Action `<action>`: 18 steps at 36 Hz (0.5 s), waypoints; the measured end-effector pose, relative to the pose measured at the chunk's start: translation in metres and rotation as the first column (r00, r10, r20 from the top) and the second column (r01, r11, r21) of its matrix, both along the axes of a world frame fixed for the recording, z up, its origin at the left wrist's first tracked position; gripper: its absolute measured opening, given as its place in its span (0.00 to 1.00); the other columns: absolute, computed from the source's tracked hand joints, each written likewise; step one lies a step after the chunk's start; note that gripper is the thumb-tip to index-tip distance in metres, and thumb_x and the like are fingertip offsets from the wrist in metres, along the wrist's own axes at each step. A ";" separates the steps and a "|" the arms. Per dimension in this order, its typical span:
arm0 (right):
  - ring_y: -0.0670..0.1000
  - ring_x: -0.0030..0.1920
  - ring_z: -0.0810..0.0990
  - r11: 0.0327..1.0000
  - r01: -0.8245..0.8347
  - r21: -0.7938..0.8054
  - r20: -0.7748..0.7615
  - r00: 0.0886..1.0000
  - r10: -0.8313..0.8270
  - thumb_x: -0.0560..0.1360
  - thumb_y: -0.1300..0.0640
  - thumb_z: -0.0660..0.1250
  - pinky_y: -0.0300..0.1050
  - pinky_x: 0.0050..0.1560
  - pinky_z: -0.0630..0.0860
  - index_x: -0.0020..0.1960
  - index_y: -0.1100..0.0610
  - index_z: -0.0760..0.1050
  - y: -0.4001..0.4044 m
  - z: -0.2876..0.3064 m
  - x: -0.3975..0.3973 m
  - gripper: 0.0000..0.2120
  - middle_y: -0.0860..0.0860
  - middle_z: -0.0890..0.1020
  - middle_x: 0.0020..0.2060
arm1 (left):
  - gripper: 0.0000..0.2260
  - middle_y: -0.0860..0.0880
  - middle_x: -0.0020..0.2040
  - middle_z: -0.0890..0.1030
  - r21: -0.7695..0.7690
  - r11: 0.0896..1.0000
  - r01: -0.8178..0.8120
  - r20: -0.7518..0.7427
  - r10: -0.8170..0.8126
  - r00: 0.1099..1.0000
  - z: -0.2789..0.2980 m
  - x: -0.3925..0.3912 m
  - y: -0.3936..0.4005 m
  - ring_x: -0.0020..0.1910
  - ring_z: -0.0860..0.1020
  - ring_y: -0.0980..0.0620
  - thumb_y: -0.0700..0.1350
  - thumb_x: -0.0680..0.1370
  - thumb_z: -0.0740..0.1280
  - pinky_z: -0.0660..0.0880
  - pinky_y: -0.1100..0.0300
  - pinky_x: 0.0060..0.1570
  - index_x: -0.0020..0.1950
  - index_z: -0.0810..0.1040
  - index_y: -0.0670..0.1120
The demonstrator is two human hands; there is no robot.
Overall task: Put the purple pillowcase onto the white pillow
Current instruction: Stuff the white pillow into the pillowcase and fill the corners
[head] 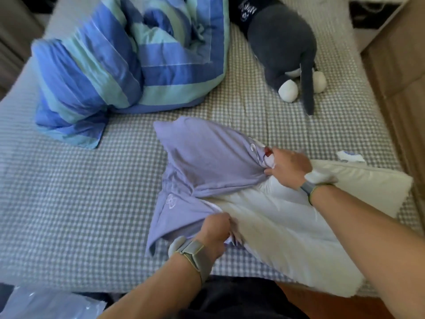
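Head view, left grip: the left hand works near the bed's near edge, fingers curled tight round the near side of the pillowcase mouth, apparently to hold that side of the opening against the pillow while the cloth is drawn on.
White pillow: the white pillow lies slantwise on the bed, one bare corner overhanging the near edge toward the right, the other end hidden inside the cover; lying flat, it lets both hands work the cloth without carrying the weight.
Right grip: the right hand pinches the far side of the opening, fingers closed on bunched fabric just beside the pillow's far long edge; the two holds well apart seem meant to keep the mouth wide.
Purple pillowcase: the purple pillowcase sits near the middle of the bed, covering only the pillow's left end; it is soft lilac, creased into folds that run between the two hands, with a small white outline motif near the left hand and a printed figure, partly hidden, by the right.
Progress: roughly a third on, by my reading.
Far side: a blue-and-green striped quilt is heaped toward the far left corner, and a grey plush toy lies toward the far right.
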State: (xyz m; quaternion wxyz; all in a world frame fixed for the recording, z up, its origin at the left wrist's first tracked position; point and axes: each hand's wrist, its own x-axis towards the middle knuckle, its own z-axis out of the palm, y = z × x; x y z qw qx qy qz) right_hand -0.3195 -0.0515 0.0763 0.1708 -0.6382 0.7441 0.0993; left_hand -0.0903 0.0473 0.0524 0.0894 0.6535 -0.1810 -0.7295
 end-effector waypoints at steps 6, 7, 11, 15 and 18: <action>0.59 0.47 0.80 0.856 -0.109 -0.506 -0.186 0.982 0.015 0.70 0.45 0.74 0.53 0.47 0.72 0.54 0.53 0.73 -0.047 0.107 -0.009 0.19 0.53 0.81 0.47 | 0.10 0.43 0.39 0.79 -0.189 0.885 -0.425 -0.291 0.363 0.885 0.051 -0.017 -0.084 0.39 0.76 0.46 0.30 0.77 0.60 0.73 0.49 0.50 0.45 0.78 0.42; 0.59 0.45 0.80 0.812 -0.156 -0.563 -0.236 0.972 0.024 0.70 0.49 0.75 0.53 0.46 0.72 0.54 0.53 0.73 -0.048 0.117 -0.008 0.18 0.53 0.80 0.45 | 0.09 0.43 0.42 0.80 -0.222 0.868 -0.443 -0.329 0.361 0.872 0.056 -0.023 -0.096 0.42 0.76 0.47 0.31 0.76 0.62 0.75 0.51 0.52 0.47 0.79 0.42; 0.58 0.46 0.77 0.690 -0.275 -0.669 -0.319 0.945 0.067 0.69 0.58 0.69 0.55 0.47 0.68 0.51 0.53 0.73 -0.037 0.132 0.010 0.12 0.53 0.76 0.44 | 0.16 0.45 0.55 0.73 -0.422 0.827 -0.370 -0.308 0.253 0.917 0.058 -0.042 -0.117 0.45 0.77 0.63 0.32 0.81 0.58 0.75 0.69 0.49 0.69 0.70 0.37; 0.60 0.46 0.75 0.584 -0.376 -0.720 -0.328 0.925 0.191 0.79 0.57 0.60 0.56 0.47 0.68 0.49 0.52 0.73 0.000 0.083 0.044 0.03 0.56 0.76 0.45 | 0.21 0.50 0.64 0.78 -0.328 0.922 -0.207 -0.315 0.100 0.944 0.033 -0.053 -0.071 0.66 0.73 0.52 0.36 0.82 0.58 0.67 0.53 0.63 0.74 0.67 0.50; 0.61 0.46 0.76 0.676 -0.428 -0.600 -0.247 0.903 0.352 0.78 0.59 0.61 0.58 0.48 0.71 0.50 0.52 0.75 0.056 0.008 0.080 0.05 0.57 0.76 0.45 | 0.16 0.48 0.57 0.79 -0.294 0.948 0.124 -0.171 -0.180 0.969 0.010 -0.044 -0.011 0.56 0.78 0.51 0.38 0.82 0.61 0.76 0.54 0.58 0.70 0.73 0.44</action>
